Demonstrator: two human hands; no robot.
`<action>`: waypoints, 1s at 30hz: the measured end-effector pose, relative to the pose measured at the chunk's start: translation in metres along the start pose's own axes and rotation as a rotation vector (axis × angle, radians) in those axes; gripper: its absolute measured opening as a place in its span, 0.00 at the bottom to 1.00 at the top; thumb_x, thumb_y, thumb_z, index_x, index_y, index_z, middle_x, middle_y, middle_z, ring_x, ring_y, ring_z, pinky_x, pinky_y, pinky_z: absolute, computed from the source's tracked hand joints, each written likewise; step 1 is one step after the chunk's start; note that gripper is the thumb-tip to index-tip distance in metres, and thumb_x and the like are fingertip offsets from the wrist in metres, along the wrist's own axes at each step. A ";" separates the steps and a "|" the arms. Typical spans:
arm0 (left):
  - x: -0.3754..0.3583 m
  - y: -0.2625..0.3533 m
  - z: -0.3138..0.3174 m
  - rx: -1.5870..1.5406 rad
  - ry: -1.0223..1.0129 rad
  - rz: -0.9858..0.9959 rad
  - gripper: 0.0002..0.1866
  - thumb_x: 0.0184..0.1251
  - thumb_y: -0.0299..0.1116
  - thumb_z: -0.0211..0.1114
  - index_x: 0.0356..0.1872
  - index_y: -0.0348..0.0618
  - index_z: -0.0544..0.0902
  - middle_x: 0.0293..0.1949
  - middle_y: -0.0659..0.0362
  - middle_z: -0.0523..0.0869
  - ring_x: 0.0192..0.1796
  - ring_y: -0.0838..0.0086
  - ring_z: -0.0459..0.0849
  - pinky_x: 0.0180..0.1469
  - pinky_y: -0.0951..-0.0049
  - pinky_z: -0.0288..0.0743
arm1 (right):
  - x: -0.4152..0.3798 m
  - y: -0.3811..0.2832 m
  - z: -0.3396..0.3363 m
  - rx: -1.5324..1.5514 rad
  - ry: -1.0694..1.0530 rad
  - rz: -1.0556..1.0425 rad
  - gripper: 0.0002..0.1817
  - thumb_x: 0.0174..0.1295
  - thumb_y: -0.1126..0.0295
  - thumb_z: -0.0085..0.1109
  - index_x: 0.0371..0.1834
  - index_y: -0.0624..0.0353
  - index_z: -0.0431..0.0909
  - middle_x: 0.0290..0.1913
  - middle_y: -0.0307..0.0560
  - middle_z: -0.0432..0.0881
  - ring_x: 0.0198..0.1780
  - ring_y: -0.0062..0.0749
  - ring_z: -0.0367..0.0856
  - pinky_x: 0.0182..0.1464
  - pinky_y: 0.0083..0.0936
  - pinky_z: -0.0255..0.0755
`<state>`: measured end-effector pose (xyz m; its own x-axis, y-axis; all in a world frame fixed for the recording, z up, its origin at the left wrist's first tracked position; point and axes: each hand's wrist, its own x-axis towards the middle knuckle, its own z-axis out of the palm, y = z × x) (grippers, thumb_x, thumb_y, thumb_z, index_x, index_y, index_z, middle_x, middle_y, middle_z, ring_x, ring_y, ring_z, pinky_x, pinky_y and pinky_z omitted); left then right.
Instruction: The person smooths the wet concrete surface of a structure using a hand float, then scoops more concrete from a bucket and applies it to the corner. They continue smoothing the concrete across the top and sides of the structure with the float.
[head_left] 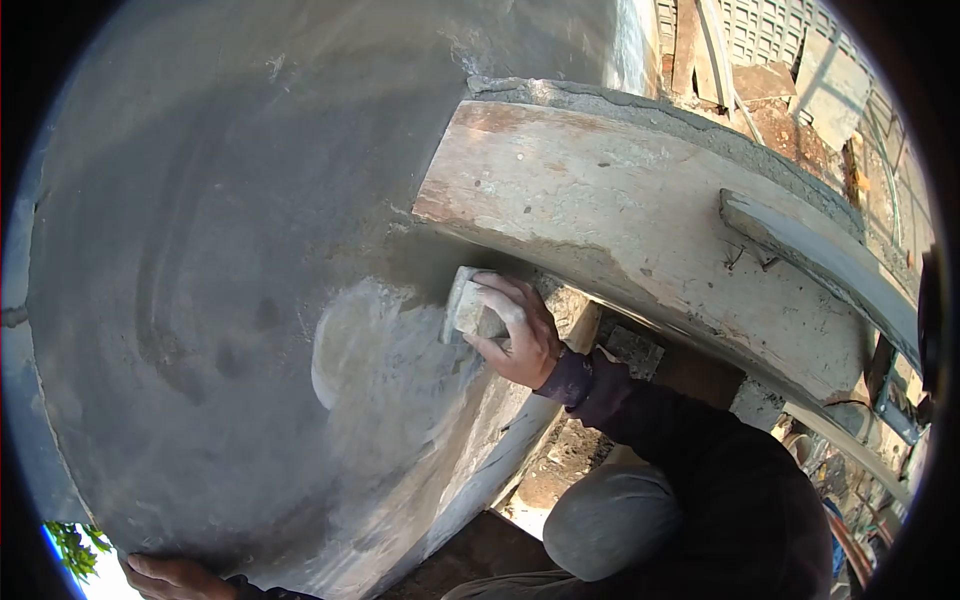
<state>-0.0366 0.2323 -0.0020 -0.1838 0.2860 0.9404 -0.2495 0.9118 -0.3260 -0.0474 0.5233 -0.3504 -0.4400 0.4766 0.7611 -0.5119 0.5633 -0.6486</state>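
Against grey plaster wall (220,250), right hand (520,335) grips half-hidden float (462,305); left hand (170,578) flat, cropped.

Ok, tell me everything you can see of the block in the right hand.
The block is small, pale grey and rectangular, spongy or foam-like by its look, smeared with cement. The right hand grips its back, fingers curled over the top. Its face presses flat against the wet grey wall, just under the curved plank, beside a lighter rubbed patch.

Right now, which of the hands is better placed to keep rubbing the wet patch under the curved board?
Probably the right hand: it grips the sponge block against the grey wall there. The left hand rests flat at the wall's lower edge.
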 end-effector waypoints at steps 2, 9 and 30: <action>0.000 0.002 -0.001 0.004 -0.020 -0.013 0.24 0.76 0.45 0.36 0.52 0.36 0.75 0.50 0.42 0.77 0.50 0.47 0.74 0.54 0.49 0.65 | 0.050 -0.031 0.006 -0.020 0.018 -0.089 0.37 0.44 0.75 0.68 0.61 0.57 0.62 0.59 0.54 0.69 0.54 0.50 0.72 0.57 0.42 0.64; 0.001 0.002 0.004 -0.145 -0.030 -0.176 0.32 0.74 0.52 0.37 0.51 0.28 0.74 0.51 0.35 0.74 0.53 0.44 0.71 0.58 0.47 0.61 | -0.064 0.063 0.026 -0.133 -0.061 0.108 0.36 0.48 0.72 0.68 0.61 0.62 0.61 0.57 0.60 0.69 0.55 0.56 0.70 0.58 0.45 0.65; -0.001 -0.015 0.008 -0.108 -0.065 -0.205 0.30 0.75 0.50 0.37 0.53 0.30 0.73 0.54 0.37 0.73 0.57 0.47 0.70 0.60 0.48 0.61 | -0.126 0.106 0.005 -0.213 -0.257 0.695 0.33 0.52 0.67 0.66 0.60 0.64 0.63 0.59 0.63 0.69 0.59 0.54 0.70 0.61 0.40 0.64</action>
<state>-0.0404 0.2164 0.0015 -0.2018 0.0751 0.9765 -0.1859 0.9760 -0.1135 -0.0504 0.5195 -0.5151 -0.7793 0.6114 0.1371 0.0869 0.3222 -0.9427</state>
